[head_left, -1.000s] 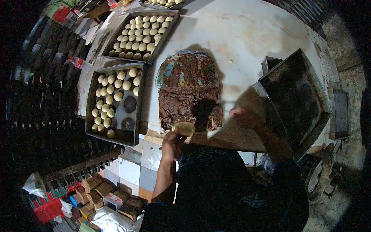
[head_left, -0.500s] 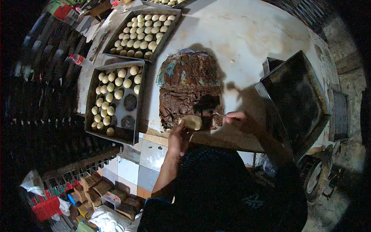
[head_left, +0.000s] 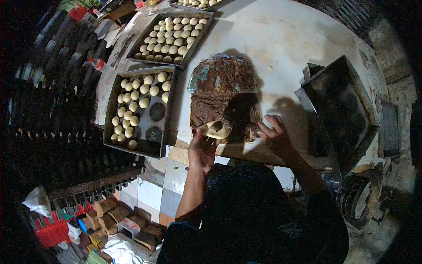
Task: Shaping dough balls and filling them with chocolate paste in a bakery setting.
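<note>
head cam | looks steeply down | close over table edge | single fisheye view

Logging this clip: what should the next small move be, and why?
Probably close the dough piece around its dark filling. It lies open in the left hand, a dark dab in its middle, while the right hand hangs open and empty beside the brown filling mass.

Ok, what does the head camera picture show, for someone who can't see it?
A person's left hand holds a flat dough piece with dark filling, above a brown filling slab on a pale table. The right hand hovers alongside; trays of dough balls sit left.
</note>
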`<state>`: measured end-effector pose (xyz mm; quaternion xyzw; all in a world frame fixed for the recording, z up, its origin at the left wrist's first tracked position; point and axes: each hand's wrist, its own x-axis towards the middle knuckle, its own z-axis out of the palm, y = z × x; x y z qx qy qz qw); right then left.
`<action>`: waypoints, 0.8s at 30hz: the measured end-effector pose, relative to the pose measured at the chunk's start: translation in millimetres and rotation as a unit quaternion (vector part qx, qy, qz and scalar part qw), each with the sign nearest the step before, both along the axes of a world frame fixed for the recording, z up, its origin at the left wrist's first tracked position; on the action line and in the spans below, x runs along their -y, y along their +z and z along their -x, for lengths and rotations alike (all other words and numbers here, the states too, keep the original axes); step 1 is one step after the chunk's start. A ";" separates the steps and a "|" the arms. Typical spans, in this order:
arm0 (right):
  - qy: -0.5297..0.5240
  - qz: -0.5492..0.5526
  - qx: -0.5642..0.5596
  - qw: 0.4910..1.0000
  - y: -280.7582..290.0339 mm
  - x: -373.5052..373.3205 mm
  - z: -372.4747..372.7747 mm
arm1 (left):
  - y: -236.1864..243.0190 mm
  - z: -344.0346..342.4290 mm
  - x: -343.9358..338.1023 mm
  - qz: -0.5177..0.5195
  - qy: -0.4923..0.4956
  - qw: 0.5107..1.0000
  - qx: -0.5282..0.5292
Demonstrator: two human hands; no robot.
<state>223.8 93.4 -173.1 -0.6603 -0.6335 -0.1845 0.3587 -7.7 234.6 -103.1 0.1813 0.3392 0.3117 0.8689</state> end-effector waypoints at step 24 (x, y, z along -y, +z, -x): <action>0.291 0.162 -0.514 0.790 215.9 -21.5 360.5 | 81.2 292.3 88.0 -0.678 0.149 0.666 -0.273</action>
